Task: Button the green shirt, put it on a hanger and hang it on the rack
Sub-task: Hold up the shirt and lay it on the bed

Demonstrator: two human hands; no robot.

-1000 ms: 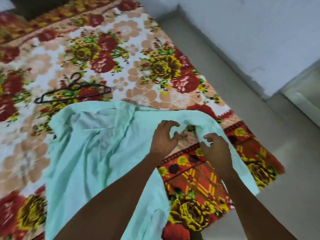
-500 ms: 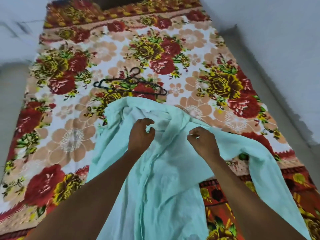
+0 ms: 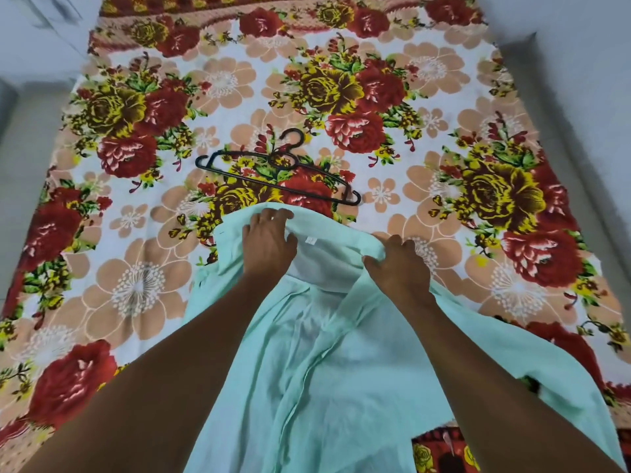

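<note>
The pale green shirt [image 3: 341, 363] lies front-open on the flowered bed, its collar toward the far side and a small white label showing inside the neck. My left hand [image 3: 268, 240] grips the collar at its left part, fingers curled over the fabric edge. My right hand [image 3: 397, 266] grips the collar's right end. A black plastic hanger [image 3: 273, 172] lies flat on the bedsheet just beyond the collar, its hook pointing away from me. No rack is in view.
The flowered bedsheet [image 3: 143, 285] covers the whole bed. A grey floor strip [image 3: 20, 138] runs along the left side and a pale wall [image 3: 580, 63] along the right.
Both hands have carried the shirt's collar farther up the bed and laid it close to the hanger. The view has swung left, so the bed now fills the frame.
</note>
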